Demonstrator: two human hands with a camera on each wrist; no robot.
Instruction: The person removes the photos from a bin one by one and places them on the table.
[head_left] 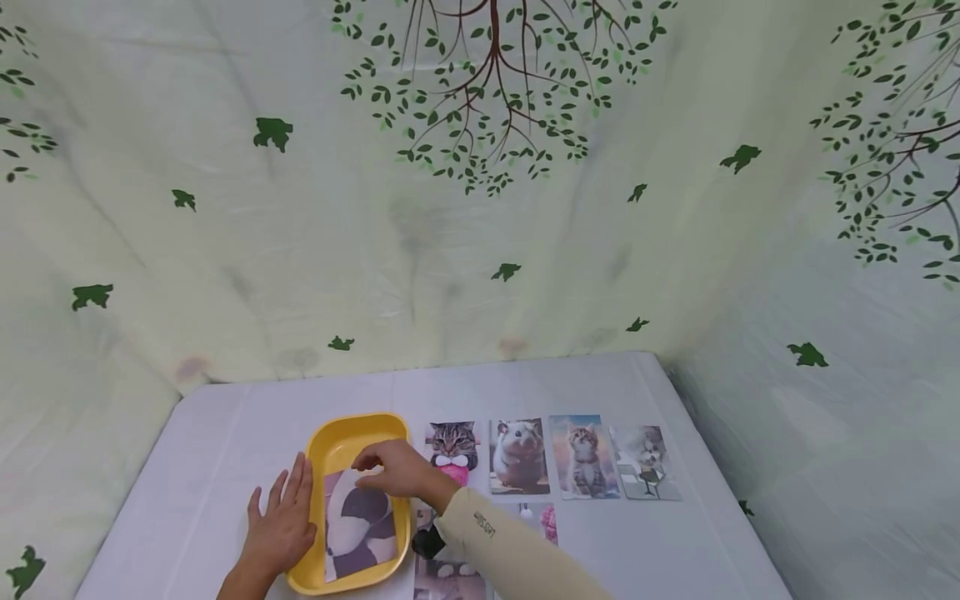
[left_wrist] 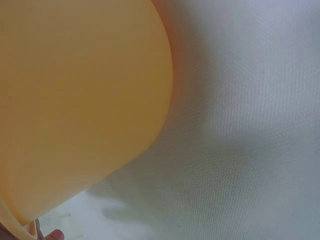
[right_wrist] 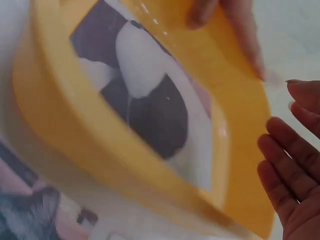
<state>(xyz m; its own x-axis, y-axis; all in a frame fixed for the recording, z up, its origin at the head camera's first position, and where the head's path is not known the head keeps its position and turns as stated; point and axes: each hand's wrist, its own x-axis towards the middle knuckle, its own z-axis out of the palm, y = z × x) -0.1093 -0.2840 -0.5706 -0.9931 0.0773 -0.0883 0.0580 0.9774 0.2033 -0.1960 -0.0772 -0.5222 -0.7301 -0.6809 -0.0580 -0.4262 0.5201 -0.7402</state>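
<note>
While the head view shows the yellow oblong plastic tray (head_left: 352, 442) near the table's front edge, the left hand (head_left: 283, 521) lies flat against its left rim, fingers straight; the right hand (head_left: 397, 469) curls over the glossy black-and-white photo card (head_left: 360, 525) inside, though whether it grips is unclear. The right wrist view shows the card (right_wrist: 150, 95) lying in the tray (right_wrist: 75, 135).

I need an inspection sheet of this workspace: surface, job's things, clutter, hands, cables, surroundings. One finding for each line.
Surface: table under a pale grey cloth.
Job's things: yellow tray holding a black-and-white picture.
Clutter: four animal photos in a row right of the tray; more photos nearer the person, partly hidden by the sleeve.
Hands: left hand flat against the tray's left rim, fingers straight; right hand over the tray, fingers curled at the picture's top edge; a firm grip cannot be told.
Cables: nothing seen.
Surroundings: pale green fabric walls with a tree-and-leaf print.
</note>
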